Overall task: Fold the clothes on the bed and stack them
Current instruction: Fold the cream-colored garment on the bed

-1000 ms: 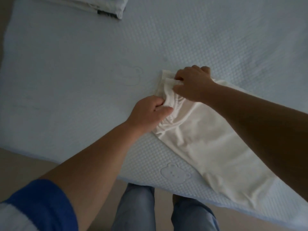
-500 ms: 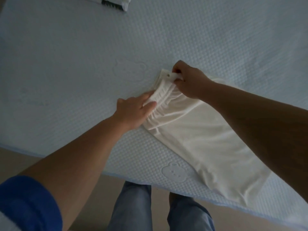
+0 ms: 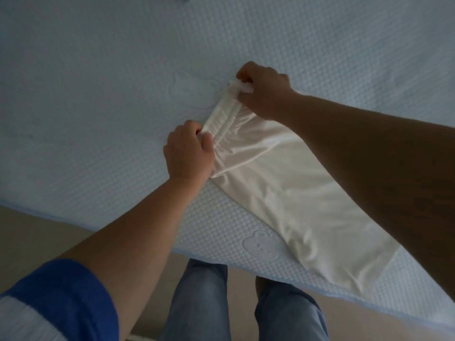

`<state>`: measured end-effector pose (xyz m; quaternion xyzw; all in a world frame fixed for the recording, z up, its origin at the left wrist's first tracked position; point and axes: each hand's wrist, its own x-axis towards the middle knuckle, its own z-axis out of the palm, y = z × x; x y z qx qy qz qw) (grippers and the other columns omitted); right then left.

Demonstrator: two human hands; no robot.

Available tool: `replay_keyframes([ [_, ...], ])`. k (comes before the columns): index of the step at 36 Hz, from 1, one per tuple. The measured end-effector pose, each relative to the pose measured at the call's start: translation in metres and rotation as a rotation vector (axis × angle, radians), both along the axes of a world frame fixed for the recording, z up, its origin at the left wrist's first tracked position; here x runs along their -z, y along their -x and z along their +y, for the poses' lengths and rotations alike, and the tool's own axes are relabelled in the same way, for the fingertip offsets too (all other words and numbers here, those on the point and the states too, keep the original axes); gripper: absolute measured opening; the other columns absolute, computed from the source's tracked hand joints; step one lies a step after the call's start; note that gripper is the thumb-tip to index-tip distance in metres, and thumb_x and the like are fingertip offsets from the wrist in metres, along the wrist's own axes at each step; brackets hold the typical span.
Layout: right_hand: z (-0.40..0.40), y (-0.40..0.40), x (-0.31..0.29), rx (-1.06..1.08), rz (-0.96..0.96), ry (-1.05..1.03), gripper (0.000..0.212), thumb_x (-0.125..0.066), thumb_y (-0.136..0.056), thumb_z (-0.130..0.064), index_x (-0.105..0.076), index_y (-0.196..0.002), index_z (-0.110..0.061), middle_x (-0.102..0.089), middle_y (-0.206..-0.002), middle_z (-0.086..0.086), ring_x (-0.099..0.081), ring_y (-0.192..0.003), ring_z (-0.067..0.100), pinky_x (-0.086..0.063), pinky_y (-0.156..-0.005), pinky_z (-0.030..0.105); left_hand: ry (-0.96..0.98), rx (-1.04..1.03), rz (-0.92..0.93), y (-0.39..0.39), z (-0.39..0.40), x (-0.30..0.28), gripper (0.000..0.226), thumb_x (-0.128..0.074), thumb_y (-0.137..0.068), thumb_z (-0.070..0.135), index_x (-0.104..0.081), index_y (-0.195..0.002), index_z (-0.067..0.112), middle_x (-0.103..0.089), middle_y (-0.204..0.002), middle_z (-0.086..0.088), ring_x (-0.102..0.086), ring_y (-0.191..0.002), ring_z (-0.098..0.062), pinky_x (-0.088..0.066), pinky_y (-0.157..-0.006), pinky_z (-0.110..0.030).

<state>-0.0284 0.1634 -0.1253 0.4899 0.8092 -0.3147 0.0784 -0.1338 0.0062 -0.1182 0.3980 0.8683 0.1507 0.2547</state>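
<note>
- Both hands pinch the waistband (image 3: pixel 222 116) of cream shorts (image 3: pixel 290 190) on the bed (image 3: pixel 98 94): left hand (image 3: pixel 188 153) near end, right hand (image 3: pixel 264 91) far.
- Light, limp, slippery-looking cloth; the gathered band likely offers the firmest grip.

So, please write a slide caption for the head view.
Both hands, left and right, pinch the white garment's waistband on the bed.

The bed (image 3: pixel 103 99) wears a pale blue quilted cover with faint bear shapes. A cream garment (image 3: pixel 290 200) lies flat on it near its front edge, its gathered waistband stretched between the left hand (image 3: pixel 188 153) and right hand (image 3: pixel 264 91).
</note>
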Motion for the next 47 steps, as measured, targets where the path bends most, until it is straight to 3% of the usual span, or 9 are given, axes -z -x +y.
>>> replay_keyframes([
  [3, -0.015, -0.013, -0.012, 0.158, 0.066, -0.130, 0.051, -0.058, -0.084, -0.028, -0.044, -0.133, -0.020, -0.048, -0.134, 0.001, -0.038, -0.128, 0.022, -0.025, -0.104, 0.034, -0.082, 0.103, 0.092, -0.011, 0.001, -0.016, 0.042, -0.062, -0.076, 0.012, -0.057, -0.117, 0.005, -0.056, -0.119, -0.017, -0.047, -0.116, -0.035, -0.035, -0.091, -0.042],
  [7, -0.059, -0.052, -0.034, 0.378, 0.152, -0.204, 0.048, -0.059, -0.082, -0.023, -0.049, -0.128, -0.016, -0.047, -0.132, 0.003, -0.037, -0.126, 0.022, -0.025, -0.102, 0.032, -0.229, 0.433, 0.000, -0.041, 0.004, -0.033, 0.036, -0.059, -0.072, 0.006, -0.067, -0.107, 0.008, -0.063, -0.109, -0.014, -0.056, -0.106, -0.035, -0.042, -0.089, -0.042],
  [14, -0.179, -0.173, -0.038, 0.577, -0.061, -0.038, 0.043, -0.060, -0.083, -0.020, -0.051, -0.125, -0.014, -0.043, -0.133, 0.007, -0.032, -0.126, 0.024, -0.023, -0.105, 0.034, 0.079, 0.870, 0.052, -0.094, -0.012, -0.019, 0.058, -0.057, -0.081, 0.027, -0.045, -0.138, 0.023, -0.037, -0.148, -0.005, -0.028, -0.137, -0.025, -0.023, -0.107, -0.038],
  [19, -0.262, -0.253, -0.029, 0.659, -0.302, 0.152, 0.047, -0.058, -0.085, -0.025, -0.047, -0.130, -0.018, -0.036, -0.141, 0.004, -0.024, -0.131, 0.023, -0.018, -0.110, 0.037, -0.005, 1.087, -0.002, -0.127, -0.036, -0.018, 0.035, -0.071, -0.065, 0.011, -0.071, -0.101, 0.010, -0.064, -0.102, -0.016, -0.058, -0.096, -0.037, -0.044, -0.079, -0.041],
  [22, -0.290, -0.285, -0.026, 0.698, -0.321, 0.200, 0.049, -0.057, -0.086, -0.024, -0.046, -0.134, -0.023, -0.033, -0.144, 0.004, -0.024, -0.132, 0.024, -0.019, -0.109, 0.038, 0.166, 1.184, -0.006, -0.149, -0.059, -0.011, 0.042, -0.062, -0.077, 0.020, -0.062, -0.118, 0.014, -0.059, -0.109, -0.014, -0.052, -0.102, -0.035, -0.041, -0.083, -0.040],
  [29, -0.311, -0.325, -0.012, 0.723, -0.221, 0.064, 0.043, -0.061, -0.082, -0.021, -0.055, -0.124, -0.018, -0.039, -0.139, 0.008, -0.029, -0.129, 0.027, -0.020, -0.107, 0.039, 0.233, 0.894, 0.094, -0.187, -0.097, 0.006, 0.051, -0.070, -0.071, 0.032, -0.063, -0.118, 0.015, -0.055, -0.114, -0.018, -0.047, -0.109, -0.036, -0.036, -0.091, -0.039],
  [34, -0.325, -0.352, -0.007, 1.011, -0.145, 0.061, 0.044, -0.059, -0.082, -0.019, -0.049, -0.124, -0.012, -0.038, -0.134, 0.009, -0.032, -0.124, 0.027, -0.026, -0.105, 0.039, 0.157, 0.792, 0.123, -0.213, -0.127, -0.003, 0.062, -0.079, -0.061, 0.042, -0.061, -0.111, 0.010, -0.053, -0.113, -0.018, -0.046, -0.109, -0.037, -0.036, -0.089, -0.041],
  [42, -0.342, -0.374, 0.004, 1.284, 0.068, 0.317, 0.021, -0.063, -0.083, -0.028, -0.054, -0.100, -0.022, -0.057, -0.086, -0.009, -0.053, -0.077, 0.006, -0.036, -0.061, 0.019, 0.271, 0.668, -0.049, -0.251, -0.170, 0.011, 0.058, -0.071, -0.073, 0.049, -0.052, -0.119, 0.020, -0.061, -0.108, -0.009, -0.056, -0.101, -0.030, -0.044, -0.077, -0.036],
  [47, -0.342, -0.377, 0.007, 1.394, 0.239, 0.315, 0.009, -0.062, -0.085, -0.030, -0.057, -0.078, -0.028, -0.062, -0.079, -0.009, -0.060, -0.076, 0.012, -0.051, -0.073, 0.030, 0.203, 0.504, -0.056, -0.259, -0.158, 0.020, 0.032, -0.059, -0.085, 0.049, -0.061, -0.104, 0.023, -0.062, -0.103, -0.006, -0.057, -0.098, -0.028, -0.043, -0.075, -0.032],
])
